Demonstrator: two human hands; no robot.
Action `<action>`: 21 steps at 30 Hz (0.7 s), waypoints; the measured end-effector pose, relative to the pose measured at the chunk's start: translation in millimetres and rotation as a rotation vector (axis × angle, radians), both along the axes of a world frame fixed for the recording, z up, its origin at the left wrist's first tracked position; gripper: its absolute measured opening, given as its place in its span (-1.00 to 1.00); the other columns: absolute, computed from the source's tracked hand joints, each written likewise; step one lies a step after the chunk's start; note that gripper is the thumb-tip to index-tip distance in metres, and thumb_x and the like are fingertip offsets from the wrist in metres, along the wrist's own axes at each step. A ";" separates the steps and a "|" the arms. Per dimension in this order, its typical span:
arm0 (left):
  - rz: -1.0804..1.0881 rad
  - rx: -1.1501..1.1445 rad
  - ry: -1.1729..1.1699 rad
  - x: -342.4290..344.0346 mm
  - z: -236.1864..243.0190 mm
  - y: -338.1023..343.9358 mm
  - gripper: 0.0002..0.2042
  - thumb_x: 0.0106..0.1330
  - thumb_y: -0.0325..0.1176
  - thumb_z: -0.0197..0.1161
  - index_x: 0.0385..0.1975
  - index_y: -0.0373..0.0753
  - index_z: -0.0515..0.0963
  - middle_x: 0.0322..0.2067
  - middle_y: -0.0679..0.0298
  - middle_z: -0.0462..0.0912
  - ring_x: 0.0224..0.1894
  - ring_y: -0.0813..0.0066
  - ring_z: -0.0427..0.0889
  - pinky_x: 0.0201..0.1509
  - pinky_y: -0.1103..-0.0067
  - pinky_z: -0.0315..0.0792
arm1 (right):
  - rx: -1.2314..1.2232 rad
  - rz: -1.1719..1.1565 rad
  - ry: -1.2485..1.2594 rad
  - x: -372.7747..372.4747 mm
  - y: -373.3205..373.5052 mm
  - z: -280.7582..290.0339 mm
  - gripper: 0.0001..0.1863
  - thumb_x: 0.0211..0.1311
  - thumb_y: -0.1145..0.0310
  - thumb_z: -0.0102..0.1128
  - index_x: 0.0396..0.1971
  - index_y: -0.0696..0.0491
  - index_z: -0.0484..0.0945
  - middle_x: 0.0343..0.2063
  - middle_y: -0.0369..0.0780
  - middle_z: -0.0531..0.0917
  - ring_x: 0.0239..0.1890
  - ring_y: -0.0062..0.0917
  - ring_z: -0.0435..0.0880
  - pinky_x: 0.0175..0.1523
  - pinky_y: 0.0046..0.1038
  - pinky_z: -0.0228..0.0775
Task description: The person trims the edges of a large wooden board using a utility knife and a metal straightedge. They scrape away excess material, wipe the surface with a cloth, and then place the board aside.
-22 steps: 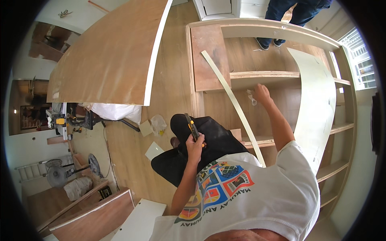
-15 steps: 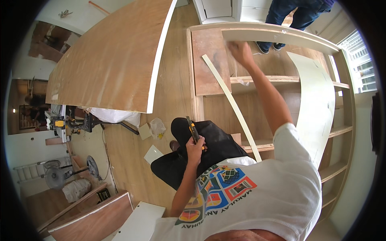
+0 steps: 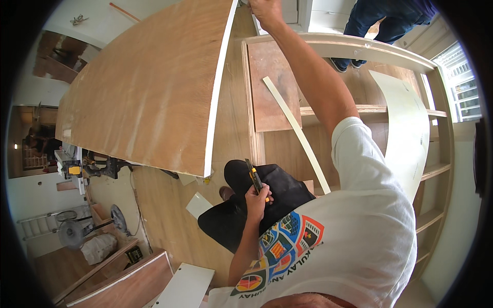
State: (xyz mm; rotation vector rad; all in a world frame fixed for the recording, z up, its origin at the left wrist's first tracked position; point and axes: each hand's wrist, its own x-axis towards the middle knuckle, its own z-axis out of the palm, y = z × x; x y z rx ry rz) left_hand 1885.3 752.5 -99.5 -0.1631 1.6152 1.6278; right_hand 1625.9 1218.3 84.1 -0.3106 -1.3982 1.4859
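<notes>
My left hand (image 3: 257, 200) is closed round a black-and-yellow utility knife (image 3: 254, 177), held over my dark-trousered leg with its tip pointing away from me. Stretched far forward, my right hand (image 3: 267, 12) is at the top of the view, beside the far end of the white edge of a large brown wooden panel (image 3: 149, 87). Its fingers look curled, but the picture's rim partly cuts them off, and what they hold cannot be made out. A narrow pale strip (image 3: 296, 128) slants across the wooden frame below my right arm.
A wooden frame with crosspieces (image 3: 434, 172) lies on the right, bearing a curved pale sheet (image 3: 405, 128) and a brown board (image 3: 272, 87). Another person's legs (image 3: 362, 25) stand beyond it. At lower left are a fan (image 3: 74, 233), a ladder (image 3: 38, 226) and a white board (image 3: 185, 285).
My right hand has swung forward and left, from above the frame to beside the large panel's far edge. My left hand still grips the knife, and the view has shifted slightly.
</notes>
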 end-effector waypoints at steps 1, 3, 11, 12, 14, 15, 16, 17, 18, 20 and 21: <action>-0.002 0.005 -0.004 -1.0 -1.2 -0.4 -0.93 0.37 -0.42 0.29 -0.28 -0.26 0.57 -0.50 0.28 0.61 -0.59 0.54 0.60 -0.53 0.60 0.47 | 0.014 -0.035 0.028 -1.7 -3.0 -0.7 -0.66 0.32 0.24 0.36 -0.07 0.19 0.71 -0.42 -0.33 0.69 -0.42 -0.71 0.56 -0.39 -0.59 0.40; -0.005 0.017 -0.015 -1.0 -1.9 -2.1 -0.92 0.37 -0.42 0.29 -0.28 -0.26 0.57 -0.50 0.28 0.61 -0.59 0.54 0.60 -0.54 0.60 0.47 | 0.043 -0.102 0.086 -0.7 -11.6 5.9 -0.66 0.32 0.24 0.36 -0.09 0.20 0.71 -0.43 -0.34 0.69 -0.42 -0.70 0.57 -0.38 -0.58 0.41; -0.020 0.066 -0.030 -3.9 -0.9 -2.7 -0.92 0.37 -0.41 0.29 -0.29 -0.25 0.57 -0.50 0.28 0.61 -0.59 0.54 0.60 -0.54 0.59 0.48 | 0.147 -0.471 -0.167 -8.6 42.1 0.2 -0.74 0.39 0.31 0.23 -0.17 0.21 0.72 -0.33 -0.06 0.78 -0.33 -0.34 0.69 -0.17 -0.37 0.51; -0.025 0.061 -0.024 -4.7 -0.9 -1.3 -0.92 0.37 -0.40 0.29 -0.29 -0.25 0.57 -0.51 0.28 0.61 -0.59 0.54 0.60 -0.54 0.59 0.48 | 0.091 -0.380 -0.371 12.3 76.5 -23.7 -0.62 0.40 0.14 0.18 -0.26 0.22 0.69 -0.41 -0.06 0.74 -0.38 -0.40 0.68 -0.24 -0.34 0.49; -0.026 0.048 -0.021 -3.1 -1.6 0.0 -0.92 0.37 -0.40 0.29 -0.29 -0.25 0.57 -0.51 0.28 0.60 -0.59 0.54 0.60 -0.54 0.58 0.49 | 0.204 -0.371 -0.716 57.3 96.2 -70.8 -0.45 0.42 -0.04 0.09 -0.36 0.24 0.64 -0.51 -0.03 0.67 -0.47 -0.40 0.67 -0.31 -0.29 0.47; -0.010 0.046 -0.015 -1.4 -2.2 -1.2 -0.92 0.37 -0.39 0.29 -0.29 -0.24 0.57 -0.51 0.28 0.60 -0.59 0.54 0.60 -0.54 0.58 0.48 | 0.353 -0.383 -0.803 80.4 72.8 -87.2 -0.47 0.43 -0.02 0.06 -0.34 0.23 0.63 -0.46 0.02 0.67 -0.40 -0.24 0.66 -0.26 -0.21 0.46; -0.007 0.043 -0.017 -2.1 -3.2 -1.4 -0.91 0.37 -0.39 0.29 -0.29 -0.24 0.57 -0.51 0.28 0.60 -0.59 0.54 0.60 -0.54 0.58 0.48 | 0.506 -0.418 -0.881 109.4 52.7 -101.2 -0.49 0.44 -0.01 0.02 -0.32 0.21 0.62 -0.41 0.08 0.67 -0.34 -0.09 0.66 -0.20 -0.13 0.46; -0.008 0.034 -0.028 -1.4 -4.6 -3.8 -0.91 0.37 -0.38 0.29 -0.29 -0.24 0.57 -0.51 0.28 0.60 -0.59 0.53 0.60 -0.53 0.57 0.48 | 0.627 -0.391 -0.915 141.3 33.1 -115.9 -0.54 0.44 0.04 0.00 -0.26 0.18 0.62 -0.28 0.15 0.68 -0.20 0.15 0.64 -0.08 0.01 0.44; -0.015 0.059 -0.042 -1.6 -7.0 -3.5 -0.91 0.39 -0.40 0.28 -0.27 -0.27 0.56 -0.50 0.27 0.61 -0.59 0.54 0.60 -0.53 0.59 0.49 | 0.508 -0.393 -0.915 173.1 25.9 -139.2 -0.52 0.44 0.01 0.01 -0.32 0.18 0.62 -0.30 0.14 0.68 -0.20 0.14 0.65 -0.08 -0.01 0.45; -0.003 0.048 -0.038 0.7 -0.7 -4.3 -0.92 0.38 -0.42 0.28 -0.27 -0.27 0.56 -0.49 0.27 0.61 -0.57 0.54 0.61 -0.52 0.59 0.49 | 0.219 -0.326 -1.042 235.1 4.4 -184.3 -0.48 0.43 -0.03 0.03 -0.41 0.18 0.61 -0.34 0.11 0.69 -0.19 0.09 0.67 -0.09 -0.05 0.48; -0.004 0.063 -0.031 -0.5 -1.3 -6.4 -0.92 0.38 -0.42 0.28 -0.26 -0.27 0.56 -0.49 0.27 0.61 -0.56 0.53 0.61 -0.51 0.59 0.50 | 0.053 -0.262 -1.152 263.1 -8.3 -197.9 -0.47 0.42 -0.04 0.04 -0.44 0.18 0.61 -0.36 0.09 0.69 -0.18 0.05 0.69 -0.10 -0.07 0.49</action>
